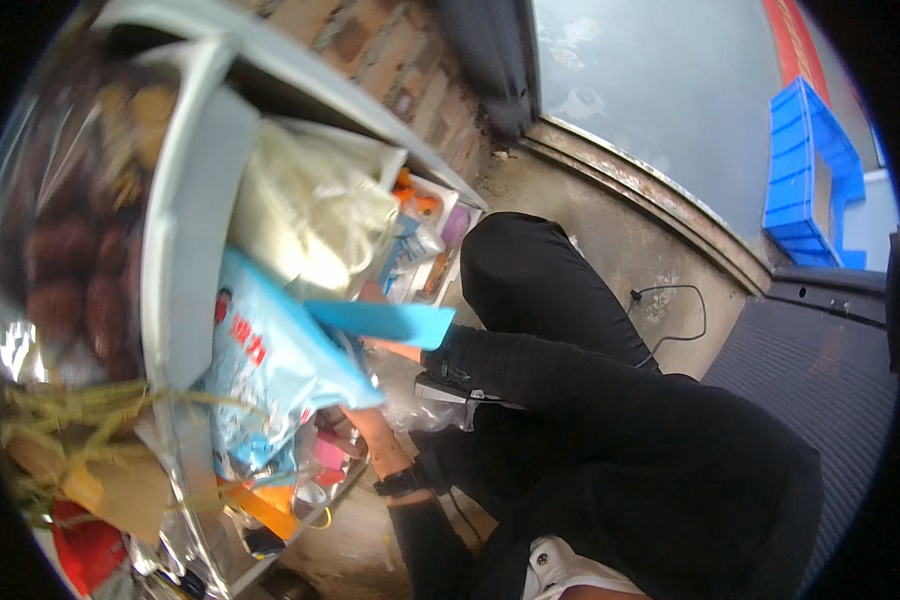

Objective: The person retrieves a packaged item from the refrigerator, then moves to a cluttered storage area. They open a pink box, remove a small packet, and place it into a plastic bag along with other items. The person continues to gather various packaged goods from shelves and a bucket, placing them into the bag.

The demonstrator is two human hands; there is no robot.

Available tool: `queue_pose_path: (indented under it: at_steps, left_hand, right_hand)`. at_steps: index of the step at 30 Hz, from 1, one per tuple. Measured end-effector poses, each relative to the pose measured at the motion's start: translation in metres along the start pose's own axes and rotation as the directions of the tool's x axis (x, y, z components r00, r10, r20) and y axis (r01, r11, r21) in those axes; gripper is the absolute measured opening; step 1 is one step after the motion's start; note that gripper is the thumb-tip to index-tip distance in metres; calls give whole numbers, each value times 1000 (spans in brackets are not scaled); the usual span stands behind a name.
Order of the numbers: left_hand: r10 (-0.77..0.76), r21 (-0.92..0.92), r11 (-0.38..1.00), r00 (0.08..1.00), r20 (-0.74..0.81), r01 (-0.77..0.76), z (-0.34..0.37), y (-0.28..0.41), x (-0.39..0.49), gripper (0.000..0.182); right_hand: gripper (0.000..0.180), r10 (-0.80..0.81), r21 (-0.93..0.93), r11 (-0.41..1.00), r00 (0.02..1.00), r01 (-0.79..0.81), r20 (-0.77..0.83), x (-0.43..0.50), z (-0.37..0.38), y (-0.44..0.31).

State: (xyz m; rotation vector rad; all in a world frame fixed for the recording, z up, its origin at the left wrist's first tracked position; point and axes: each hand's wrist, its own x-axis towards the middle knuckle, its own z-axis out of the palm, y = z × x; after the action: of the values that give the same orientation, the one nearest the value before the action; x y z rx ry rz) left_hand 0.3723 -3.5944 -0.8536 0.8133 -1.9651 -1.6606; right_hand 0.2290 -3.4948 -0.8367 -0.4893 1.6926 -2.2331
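Note:
My right hand (394, 347) reaches in at the shelf's opening, mostly covered by a bright blue flat strip (390, 319); its grip is hidden. Below it in the picture, my left hand (361, 421), with a black watch (405, 482) on the wrist, goes under the edge of a light blue printed plastic bag (270, 367); its fingers cannot be seen. Beside the bag lies a cream fabric bag (307, 202) in a white bin. Clear plastic wrapping (412, 390) and a white and grey object (439, 390) with a dark cable lie between and beyond my forearms.
A white shelf unit (187, 225) holds a bin of small packets (420, 240) and an orange item (262, 506). Dark red round things in clear plastic (75, 255) stand on top. A blue plastic crate (802, 180), a door sill (645, 195) and a loose cable (701, 315) are at the right.

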Motion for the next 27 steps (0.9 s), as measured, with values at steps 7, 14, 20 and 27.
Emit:
queue_pose_path:
  at_steps: [7, 14, 20, 27]
  left_hand:
    - [-48, 112, 993, 999, 20, 45, 12, 0, 1, 35]
    - [-301, 268, 941, 871, 389, 205, 63, 34, 40, 55]
    - [-97, 575, 786, 874, 476, -226, 88, 20, 62, 54]
    - [-261, 777, 442, 765, 589, -448, 49, 3, 91, 43]
  right_hand:
    - [41, -18, -150, 987, 907, -50, -421, -13, -19, 5]
    - [47, 129, 85, 991, 844, -99, -520, -3, -26, 15]
    - [51, 133, 270, 963, 840, 16, -525, -2, -23, 14]
    - [63, 153, 535, 844, 937, 42, -314, 12, -18, 1]
